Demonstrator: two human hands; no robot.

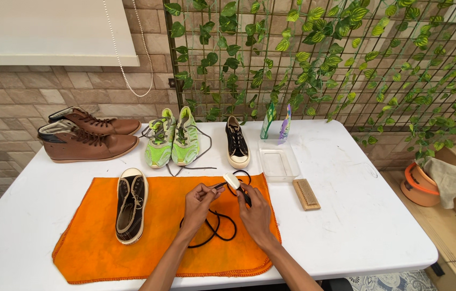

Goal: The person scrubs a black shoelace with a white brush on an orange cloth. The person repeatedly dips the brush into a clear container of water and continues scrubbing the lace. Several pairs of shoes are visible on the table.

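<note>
Everything here is placed from the orange cloth [98, 237] spread on the white worktop [357, 226].

Beyond the cloth's far left corner stand two brown lace-up boots [88, 134], toes to the right. Next, just past its far edge, sits a pair of green running shoes [173, 141], their grey laces trailing back to that edge. On the cloth's left part lies one black low sneaker with a pale sole [131, 206], its long axis running from near edge to far edge.

In the cloth's middle is the left hand [198, 203]. Its fingers [208, 189] are pressed together in a pinch on a black shoelace [214, 229]. The lace runs nearly level from that pinch rightwards to the right hand [255, 213], so its taut stretch lies left to right between the two hands, while the slack drops toward the cloth's near edge and loops on the cloth below and between both wrists. A small whitish block [232, 180], perhaps soap, touches the lace just beyond the fingertips on the far side; which hand holds it I cannot tell. The right-hand fingers [245, 195] are closed around the lace. Both hands are equally close to it.

Past the cloth's far right corner stands the matching black sneaker [237, 144], then a clear plastic tub [276, 160] with two bright brushes or packets [276, 123] beyond it. Just off the cloth's right edge lies a wooden scrub brush [306, 194].
</note>
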